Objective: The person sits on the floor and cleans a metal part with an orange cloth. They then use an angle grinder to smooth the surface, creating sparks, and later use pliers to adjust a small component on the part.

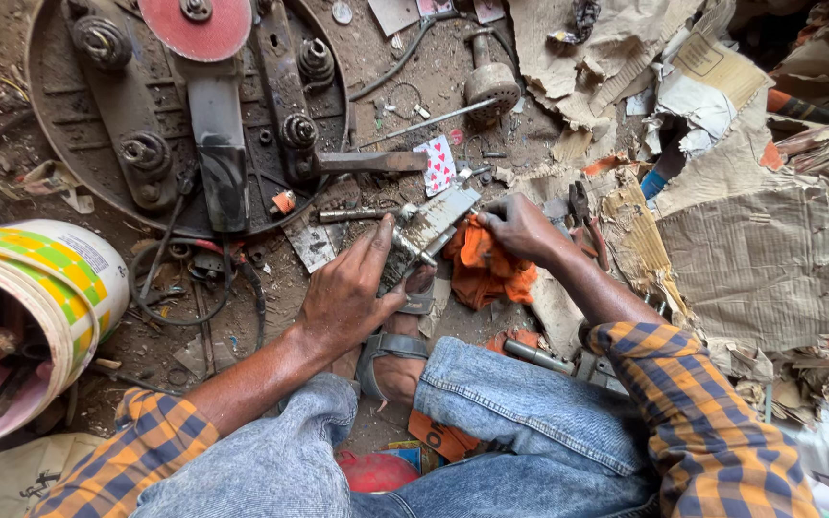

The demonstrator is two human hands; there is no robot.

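Observation:
A dirty grey metal part (436,221), long and blocky with a short bolt sticking out, lies across my sandalled foot (397,345) on the dirt floor. My left hand (349,288) grips its lower end, thumb against the bolt. My right hand (518,226) is closed on its upper right end. An orange rag (486,269) lies bunched right under the part and my right hand. I sit with knees up, in jeans and an orange and blue checked shirt.
A round rusty machine base (98,125) with bolts and a red disc (196,27) lies at top left. A plastic bucket (45,278) with tools stands at left. Torn cardboard (750,259) covers the right. Pliers (585,216), a playing card (437,163) and loose rods lie around.

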